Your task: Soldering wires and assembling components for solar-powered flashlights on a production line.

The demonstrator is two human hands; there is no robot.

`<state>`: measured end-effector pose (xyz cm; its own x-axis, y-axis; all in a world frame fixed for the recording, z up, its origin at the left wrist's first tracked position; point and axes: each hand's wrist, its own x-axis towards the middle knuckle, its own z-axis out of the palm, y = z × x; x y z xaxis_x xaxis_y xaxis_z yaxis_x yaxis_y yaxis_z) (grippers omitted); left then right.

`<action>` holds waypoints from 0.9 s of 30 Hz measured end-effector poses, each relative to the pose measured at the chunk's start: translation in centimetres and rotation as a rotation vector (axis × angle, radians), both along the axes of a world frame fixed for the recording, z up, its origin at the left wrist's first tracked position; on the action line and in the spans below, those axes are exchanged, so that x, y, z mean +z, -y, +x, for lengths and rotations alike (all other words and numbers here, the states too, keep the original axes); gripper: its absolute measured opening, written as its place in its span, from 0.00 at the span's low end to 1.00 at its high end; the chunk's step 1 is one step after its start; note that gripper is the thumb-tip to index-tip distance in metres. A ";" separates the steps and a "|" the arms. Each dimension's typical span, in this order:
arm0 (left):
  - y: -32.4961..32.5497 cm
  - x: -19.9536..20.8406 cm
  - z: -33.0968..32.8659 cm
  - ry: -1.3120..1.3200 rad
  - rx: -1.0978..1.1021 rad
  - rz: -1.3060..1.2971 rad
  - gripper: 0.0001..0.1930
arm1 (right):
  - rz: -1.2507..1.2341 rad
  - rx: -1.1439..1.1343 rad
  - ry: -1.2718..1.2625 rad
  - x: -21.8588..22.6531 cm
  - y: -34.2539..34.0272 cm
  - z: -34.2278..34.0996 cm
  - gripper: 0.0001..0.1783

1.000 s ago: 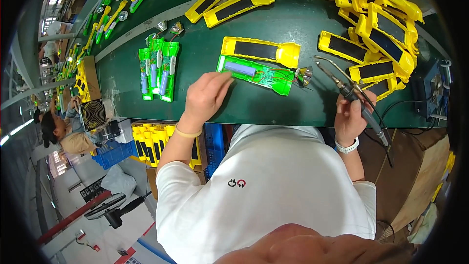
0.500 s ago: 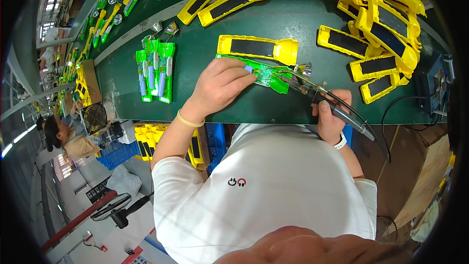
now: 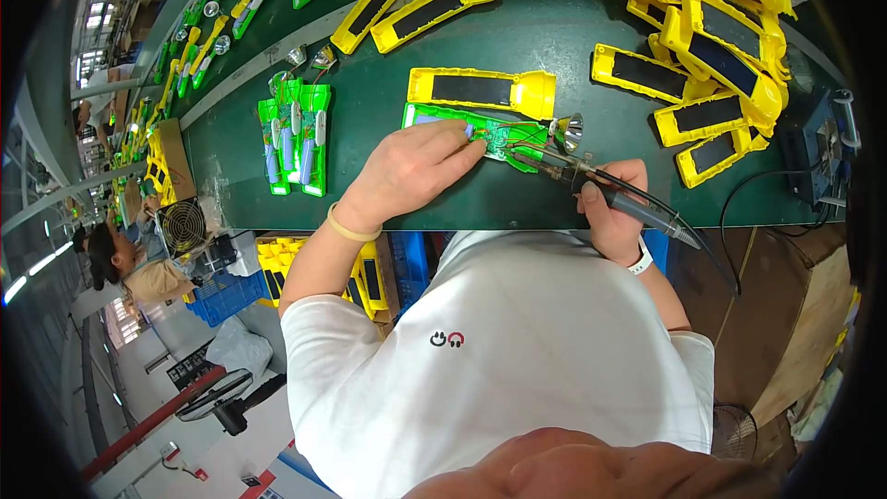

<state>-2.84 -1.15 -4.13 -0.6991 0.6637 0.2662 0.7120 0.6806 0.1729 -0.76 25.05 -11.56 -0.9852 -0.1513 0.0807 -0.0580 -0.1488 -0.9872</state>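
A green flashlight housing half (image 3: 524,164) lies in front of me with a circuit board (image 3: 500,141), thin wires and a lilac battery cell (image 3: 429,119) in it. My left hand (image 3: 407,171) rests over its near edge, thumb and fingertips pinched at the wires beside the board; what they grip is hidden. My right hand (image 3: 612,222) is wrapped round the grey handle of a soldering iron (image 3: 647,212) with a thin feed tube along it. Its tip points left to the board's right end; contact cannot be made out. A silver reflector lamp (image 3: 571,133) sits by the housing's right end.
A yellow housing half (image 3: 473,90) lies just beyond. Several green halves with batteries (image 3: 297,143) stand at left. Yellow halves are piled (image 3: 730,46) at right, near a blue soldering station (image 3: 815,162) with a black cable. A person (image 3: 139,268) sits at far left.
My right hand and the soldering iron have shifted left and slightly up, bringing the tip nearer the board. My left hand has slid a little lower, baring more of the battery cell.
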 end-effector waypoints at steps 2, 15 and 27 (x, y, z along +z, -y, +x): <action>0.0 0.0 0.0 -0.004 0.000 -0.007 0.14 | 0.012 -0.004 0.037 0.2 0.0 0.0 0.15; -0.3 0.0 0.2 -0.011 0.009 -0.040 0.14 | 0.089 0.017 -0.011 0.0 0.2 -0.1 0.16; -0.1 -0.1 0.3 -0.004 0.008 -0.065 0.15 | -0.071 0.050 0.063 0.6 0.2 -0.1 0.16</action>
<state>-2.51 -1.07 -4.28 -0.7033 0.6743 0.2251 0.7072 0.6957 0.1256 -0.90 24.82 -10.94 -0.9800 -0.1966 0.0311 0.0130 -0.2192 -0.9756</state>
